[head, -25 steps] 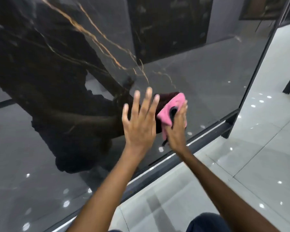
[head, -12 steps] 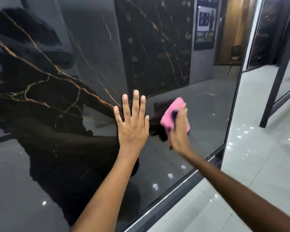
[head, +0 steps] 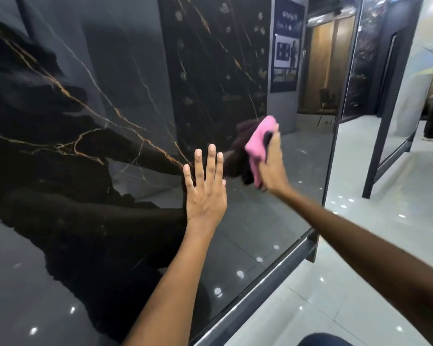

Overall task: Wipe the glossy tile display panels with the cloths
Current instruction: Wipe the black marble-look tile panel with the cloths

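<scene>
Landmark: the black gold-veined tile panel [head: 125, 101], glossy, standing upright in a dark metal frame [head: 268, 275].
Left hand [head: 205, 193]: nearest, flat against the panel's lower middle, fingers straight and slightly spread — it holds nothing and looks to be bracing.
Right hand [head: 273, 166]: just right of the left hand and a little higher on the panel, fingers clamped on a bunched pink cloth [head: 258, 143] that is pressed to the glass-like face.
Step in hand: wiping the panel's right-hand part, judging by the cloth's contact.
Next move: probably a sweep across unwiped surface toward the frame's right edge — it calls for steady pressure and a firm grip on the cloth.
Beyond: pale floor tiles [head: 375, 240] to the right of the panel.
</scene>
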Demonstrator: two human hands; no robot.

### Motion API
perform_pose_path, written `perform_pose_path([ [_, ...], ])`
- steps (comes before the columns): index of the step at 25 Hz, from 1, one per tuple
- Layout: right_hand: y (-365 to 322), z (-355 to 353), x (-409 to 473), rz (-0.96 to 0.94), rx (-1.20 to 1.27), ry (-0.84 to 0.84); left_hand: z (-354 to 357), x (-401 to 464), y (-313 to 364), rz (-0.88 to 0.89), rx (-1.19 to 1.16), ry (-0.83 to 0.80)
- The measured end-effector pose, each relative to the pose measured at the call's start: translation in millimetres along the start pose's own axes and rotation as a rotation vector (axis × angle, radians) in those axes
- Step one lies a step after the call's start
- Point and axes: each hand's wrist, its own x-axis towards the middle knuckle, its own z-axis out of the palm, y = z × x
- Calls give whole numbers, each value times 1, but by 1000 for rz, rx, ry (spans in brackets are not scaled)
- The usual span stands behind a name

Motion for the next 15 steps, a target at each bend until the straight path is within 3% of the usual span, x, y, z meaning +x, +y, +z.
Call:
perform_pose_path([
  [2,31,-37,86,481,98,207,4,-2,2,14,40,-21],
  [3,31,-47,111,606,182,286,4,-2,4,19,45,-22],
  [4,22,-43,114,610,172,316,0,1,5,15,19,-16],
  [5,2,-38,99,479,120,275,-7,5,5,-5,-36,4],
  [8,-26,-14,26,-381,-98,-44,-33,43,6,-97,-278,166],
  [9,-18,-19,26,-549,-242,-118,-41,73,6,-118,-334,222],
  [11,7,-43,79,-670,-346,-5,-56,141,6,-176,-344,289],
  [13,41,-69,150,-370,-189,115,-57,192,9,-202,-274,251],
  [15,71,-97,209,112,45,284,-43,212,13,-222,-145,135],
])
